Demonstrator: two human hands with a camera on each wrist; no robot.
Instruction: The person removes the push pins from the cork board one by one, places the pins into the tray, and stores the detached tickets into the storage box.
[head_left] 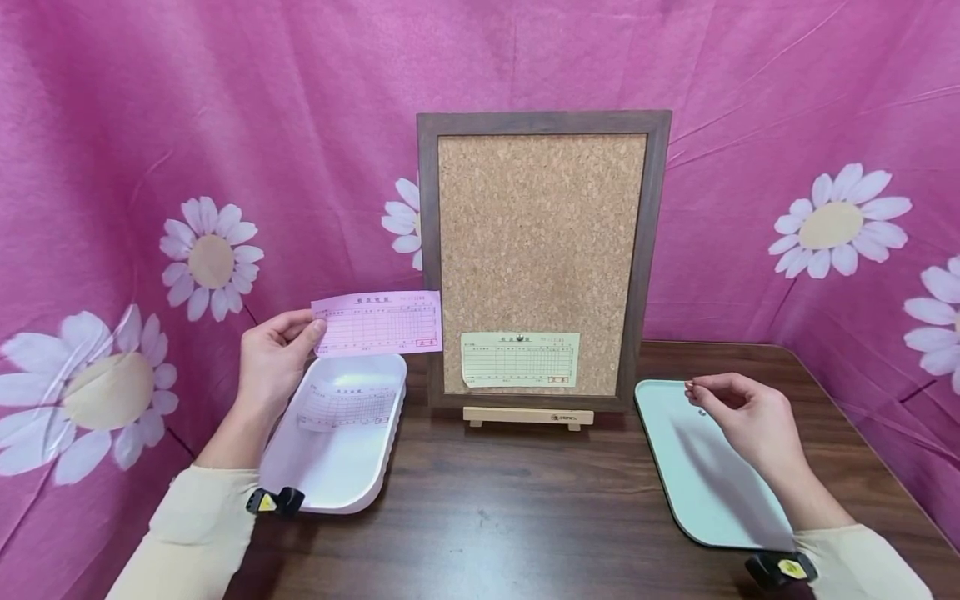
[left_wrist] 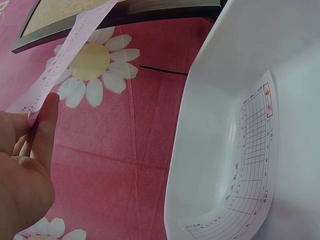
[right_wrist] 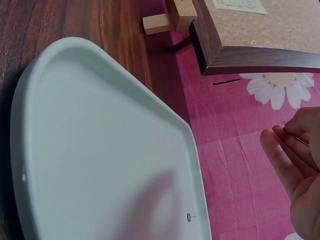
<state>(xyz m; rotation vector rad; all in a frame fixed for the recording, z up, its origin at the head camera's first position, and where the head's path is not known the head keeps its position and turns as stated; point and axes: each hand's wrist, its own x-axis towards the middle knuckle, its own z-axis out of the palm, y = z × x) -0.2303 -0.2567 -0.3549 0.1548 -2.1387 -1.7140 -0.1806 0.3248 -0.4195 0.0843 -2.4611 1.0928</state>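
Up at about ten o'clock from the middle of the table, our left hand [head_left: 273,360] pinches a thin pink paper slip [head_left: 377,322] by its left end, thumb on the front and fingers curled behind, holding it flat and level in the air. Its right edge just overlaps the frame of the cork board [head_left: 542,258]. Directly under the slip sits a glossy white plastic tray [head_left: 341,467], deep and round-cornered, with a white ruled slip [head_left: 345,407] curving along its floor and up one wall.

At twelve o'clock the cork board stands upright on a small pale wooden easel [head_left: 528,416]; its face is grainy, speckled cork, bordered by a dark wood-grain frame. A pale green slip [head_left: 521,359] is fixed low on the cork by a small metal pin [head_left: 519,337].

At four o'clock our right hand [head_left: 742,417] hovers over a shallow, smooth, pale mint tray [head_left: 693,475], fingertips drawn together in a pinch; from the wrist view something thin shows between them, though we cannot tell what. One thumbtack [right_wrist: 190,217] lies on that tray near its far rim.

Underneath is a dark wood-grain table [head_left: 525,517], backed by a creased pink cloth [head_left: 187,125] printed with white daisies.
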